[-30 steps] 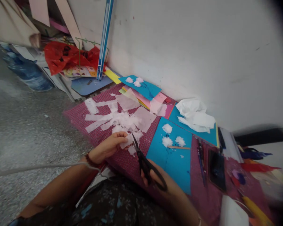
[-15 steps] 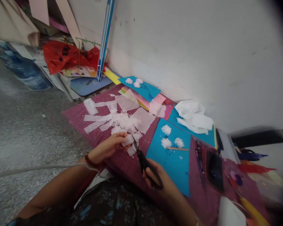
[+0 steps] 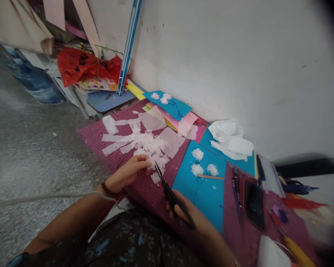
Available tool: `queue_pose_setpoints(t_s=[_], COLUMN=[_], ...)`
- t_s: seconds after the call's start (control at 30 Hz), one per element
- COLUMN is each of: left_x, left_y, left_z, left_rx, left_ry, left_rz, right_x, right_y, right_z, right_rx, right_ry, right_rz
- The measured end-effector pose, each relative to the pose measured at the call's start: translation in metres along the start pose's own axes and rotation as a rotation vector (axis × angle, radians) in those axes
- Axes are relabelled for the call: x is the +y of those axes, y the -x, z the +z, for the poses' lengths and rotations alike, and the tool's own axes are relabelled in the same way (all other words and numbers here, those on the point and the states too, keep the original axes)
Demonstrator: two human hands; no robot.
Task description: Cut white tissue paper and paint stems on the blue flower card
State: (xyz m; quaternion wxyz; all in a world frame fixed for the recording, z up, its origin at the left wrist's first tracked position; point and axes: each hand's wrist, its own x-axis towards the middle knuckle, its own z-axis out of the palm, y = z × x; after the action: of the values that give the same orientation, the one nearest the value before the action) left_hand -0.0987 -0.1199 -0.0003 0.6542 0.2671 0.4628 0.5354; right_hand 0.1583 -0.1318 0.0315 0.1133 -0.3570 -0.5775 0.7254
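Note:
My left hand point(image 3: 129, 173) is closed in a pinch over the table, with a small bit of thin white paper point(image 3: 150, 163) showing at its fingertips. Black-handled scissors point(image 3: 169, 194) are gripped in my right hand point(image 3: 185, 208), their blades slightly parted and pointing up toward the left fingertips. Just beyond both hands lies a pile of white paper scraps and strips point(image 3: 147, 142). On a blue sheet point(image 3: 183, 172) to the right are white ruffled paper tufts point(image 3: 197, 169) and a thin wooden stick point(image 3: 210, 177).
Another blue sheet with pale tufts point(image 3: 180, 108) rests on coloured paper by the wall. Crumpled white paper point(image 3: 231, 139) lies at the back right. A phone point(image 3: 254, 204), pens point(image 3: 236, 193) and a yellow-handled tool point(image 3: 297, 252) are at right. A cable point(image 3: 72, 194) crosses my left forearm.
The scissors have drawn back slightly from my left fingertips. Less of the white paper shows in my left hand now. The view has shifted a little.

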Motion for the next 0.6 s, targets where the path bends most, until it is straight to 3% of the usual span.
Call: queue_pose_setpoints(t_s=[0.13,0.47,0.6], left_x=[-0.002,-0.005,-0.007], left_y=[-0.001,-0.014,-0.020], left_z=[0.006,0.008,0.010], left_rx=[-0.068,-0.087,-0.065], left_ry=[-0.027,-0.136,-0.307], left_rz=[-0.038,-0.014,0.073], right_x=[0.002,0.011,0.012], right_y=[-0.008,-0.012,-0.009], right_z=[-0.001,0.005,0.003], right_rx=[0.029,0.127,0.141], right_ry=[-0.005,-0.070,-0.084], right_rz=[0.017,0.065,-0.041])
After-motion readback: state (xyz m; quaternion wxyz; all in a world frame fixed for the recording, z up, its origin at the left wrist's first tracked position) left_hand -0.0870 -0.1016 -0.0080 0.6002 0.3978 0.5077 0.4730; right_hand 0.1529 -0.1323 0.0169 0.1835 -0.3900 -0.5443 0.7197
